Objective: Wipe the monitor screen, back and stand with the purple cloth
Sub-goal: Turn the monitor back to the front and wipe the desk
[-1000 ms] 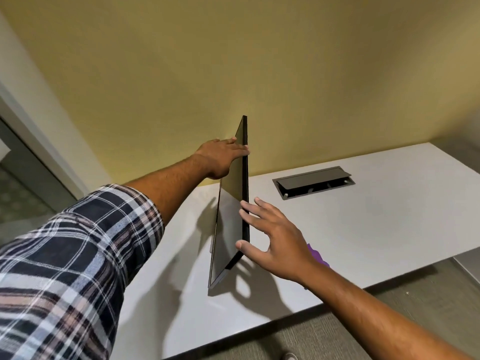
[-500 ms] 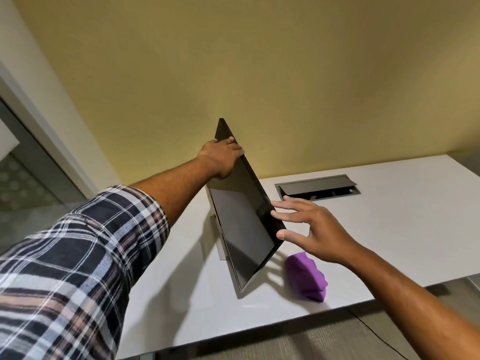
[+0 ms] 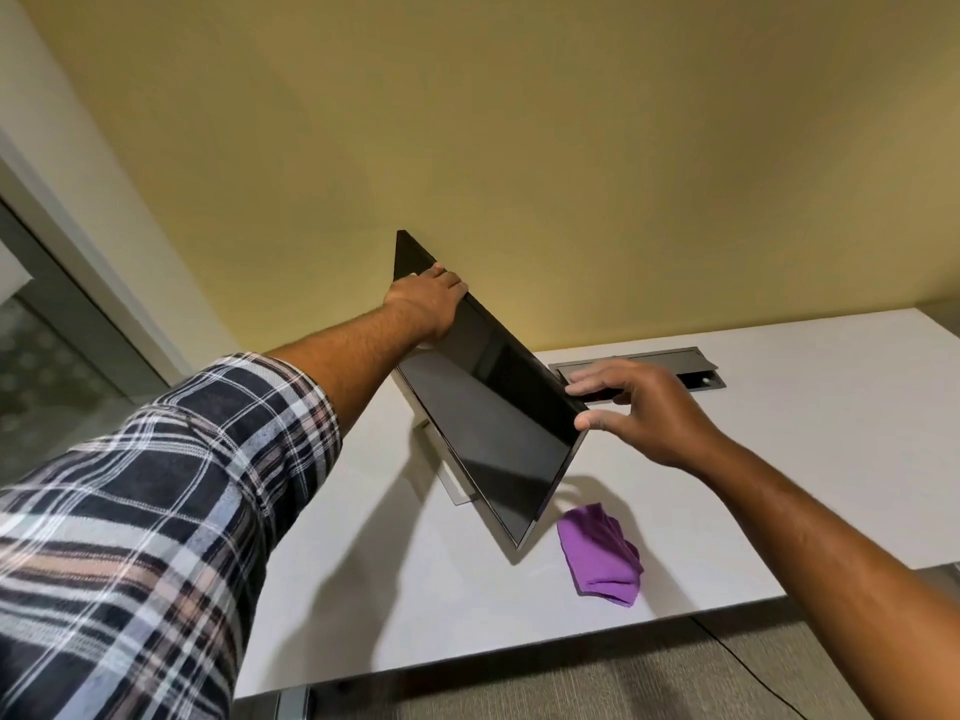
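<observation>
A thin black monitor (image 3: 483,418) stands tilted on the white table (image 3: 810,459), its dark screen facing me and to the left. Part of its silver stand (image 3: 457,488) shows under the lower edge. My left hand (image 3: 426,298) grips the monitor's top edge near the far corner, fingers curled over it. My right hand (image 3: 639,407) pinches the right edge near the corner, thumb on the front and fingers behind. The purple cloth (image 3: 602,558) lies crumpled on the table just right of the monitor's lowest corner, touched by neither hand.
A grey cable box (image 3: 649,363) with its lid open is set into the table behind my right hand. A yellow wall rises behind the table. A glass panel (image 3: 47,387) is at the left. A thin black cable (image 3: 743,667) runs over the carpet below the table's front edge.
The monitor has swung from edge-on until its screen faces me. My right hand followed its right edge to the right, uncovering the purple cloth. My left hand stayed on the top edge.
</observation>
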`<action>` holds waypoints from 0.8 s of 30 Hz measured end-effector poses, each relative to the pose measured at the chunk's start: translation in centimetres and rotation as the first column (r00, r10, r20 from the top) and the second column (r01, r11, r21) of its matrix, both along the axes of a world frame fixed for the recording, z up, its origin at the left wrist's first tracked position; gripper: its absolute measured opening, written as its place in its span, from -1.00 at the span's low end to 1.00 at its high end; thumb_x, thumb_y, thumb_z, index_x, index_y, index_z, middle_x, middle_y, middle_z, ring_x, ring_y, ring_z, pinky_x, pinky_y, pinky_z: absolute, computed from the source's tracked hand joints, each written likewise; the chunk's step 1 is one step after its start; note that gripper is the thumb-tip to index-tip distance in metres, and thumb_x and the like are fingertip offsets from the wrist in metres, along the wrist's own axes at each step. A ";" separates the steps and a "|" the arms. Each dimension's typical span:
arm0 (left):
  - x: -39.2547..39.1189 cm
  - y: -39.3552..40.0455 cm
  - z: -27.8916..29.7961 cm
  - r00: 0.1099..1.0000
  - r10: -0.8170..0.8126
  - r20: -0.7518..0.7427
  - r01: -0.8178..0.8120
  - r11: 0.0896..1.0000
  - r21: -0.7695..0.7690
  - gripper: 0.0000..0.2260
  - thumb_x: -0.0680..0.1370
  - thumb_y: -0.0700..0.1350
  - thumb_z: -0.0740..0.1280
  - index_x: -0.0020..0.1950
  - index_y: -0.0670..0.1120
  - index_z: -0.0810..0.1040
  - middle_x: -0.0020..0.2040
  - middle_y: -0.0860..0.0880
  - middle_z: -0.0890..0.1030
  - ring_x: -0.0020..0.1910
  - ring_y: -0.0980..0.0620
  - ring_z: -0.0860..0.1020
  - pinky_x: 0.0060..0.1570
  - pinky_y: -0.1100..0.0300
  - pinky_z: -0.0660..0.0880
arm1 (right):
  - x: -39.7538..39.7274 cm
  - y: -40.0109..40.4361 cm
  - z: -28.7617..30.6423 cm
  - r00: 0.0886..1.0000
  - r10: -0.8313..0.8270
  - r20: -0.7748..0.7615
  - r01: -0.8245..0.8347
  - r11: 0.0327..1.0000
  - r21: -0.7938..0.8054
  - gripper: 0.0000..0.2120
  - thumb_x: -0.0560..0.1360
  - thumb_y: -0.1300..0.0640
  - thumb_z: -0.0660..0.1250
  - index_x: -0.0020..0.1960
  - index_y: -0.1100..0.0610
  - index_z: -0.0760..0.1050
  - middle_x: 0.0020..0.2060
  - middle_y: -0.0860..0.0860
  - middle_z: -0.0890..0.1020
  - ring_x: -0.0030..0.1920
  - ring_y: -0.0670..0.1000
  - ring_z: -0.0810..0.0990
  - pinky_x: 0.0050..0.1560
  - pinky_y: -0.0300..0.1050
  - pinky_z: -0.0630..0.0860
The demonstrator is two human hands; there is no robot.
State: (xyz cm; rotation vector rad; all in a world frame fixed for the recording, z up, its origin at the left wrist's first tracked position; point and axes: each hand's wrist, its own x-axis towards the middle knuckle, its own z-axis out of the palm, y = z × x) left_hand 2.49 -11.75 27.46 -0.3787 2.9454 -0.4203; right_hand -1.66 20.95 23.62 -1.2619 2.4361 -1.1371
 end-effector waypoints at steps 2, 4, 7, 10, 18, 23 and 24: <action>-0.5 -0.3 -0.3 1.000 0.010 -0.012 -0.010 1.000 -0.009 -0.31 0.59 -0.34 0.21 0.66 -0.03 0.02 0.65 -0.02 0.06 0.64 -0.05 -0.04 0.54 -0.07 0.13 | -1.1 0.2 0.2 0.999 -0.051 0.020 0.051 0.999 -0.009 -0.69 0.35 0.09 0.68 0.04 -0.11 0.73 0.09 -0.19 0.72 0.10 -0.17 0.68 0.21 0.08 0.63; -0.8 -0.6 -0.6 1.000 0.016 -0.022 -0.016 1.000 -0.018 -0.32 0.59 -0.33 0.21 0.65 -0.04 0.03 0.65 -0.03 0.07 0.64 -0.06 -0.03 0.56 -0.06 0.12 | -2.3 0.3 0.3 0.994 -0.105 0.037 0.105 0.995 0.001 -0.71 0.31 0.07 0.71 -0.08 -0.15 0.69 -0.07 -0.19 0.74 -0.02 -0.15 0.72 0.14 0.13 0.65; -1.4 -0.7 -0.6 0.999 0.024 -0.032 -0.025 0.999 -0.026 -0.34 0.60 -0.31 0.22 0.65 -0.05 0.05 0.64 -0.05 0.08 0.63 -0.07 -0.02 0.57 -0.07 0.10 | -3.9 0.1 0.8 0.989 -0.145 0.042 0.143 0.989 0.031 -0.75 0.27 0.05 0.73 -0.19 -0.13 0.69 -0.23 -0.23 0.73 -0.15 -0.14 0.71 0.01 0.07 0.67; -1.9 -1.1 -0.7 0.998 0.039 -0.042 -0.040 0.999 -0.034 -0.34 0.59 -0.31 0.26 0.64 -0.06 0.08 0.64 -0.06 0.10 0.63 -0.07 -0.01 0.57 -0.07 0.10 | -5.2 -0.2 1.5 0.986 -0.166 -0.011 0.166 0.984 0.062 -0.83 0.31 0.06 0.70 -0.18 -0.03 0.74 -0.27 -0.19 0.71 -0.19 -0.16 0.66 -0.20 -0.23 0.53; -2.3 -3.6 -0.8 0.993 0.091 -0.073 -0.092 0.996 -0.015 -0.30 0.55 -0.25 0.36 0.63 -0.03 0.12 0.62 -0.04 0.14 0.63 -0.07 0.02 0.54 -0.12 0.12 | -10.9 -2.0 1.9 0.977 -0.204 -0.066 0.209 0.975 0.079 -0.84 0.34 0.13 0.69 -0.23 0.04 0.71 -0.33 -0.05 0.72 -0.32 -0.04 0.71 -0.18 -0.03 0.69; -2.1 -4.7 -0.7 0.991 0.089 -0.101 -0.093 0.995 -0.028 -0.37 0.56 -0.26 0.30 0.60 -0.07 0.16 0.59 -0.06 0.19 0.60 -0.07 0.13 0.52 -0.07 0.21 | -14.6 -4.1 3.1 0.981 -0.184 -0.065 0.191 0.972 0.134 -0.86 0.37 0.20 0.67 -0.22 0.13 0.71 -0.36 0.01 0.72 -0.33 -0.02 0.73 -0.18 -0.16 0.66; -2.0 -4.9 -0.7 0.990 0.085 -0.113 -0.088 0.996 -0.022 -0.40 0.56 -0.25 0.30 0.58 -0.07 0.20 0.56 -0.07 0.23 0.56 -0.08 0.21 0.48 -0.06 0.28 | -15.3 -4.5 3.2 0.981 -0.184 -0.058 0.190 0.972 0.136 -0.86 0.37 0.22 0.67 -0.21 0.15 0.71 -0.36 0.02 0.73 -0.34 -0.03 0.73 -0.17 -0.16 0.67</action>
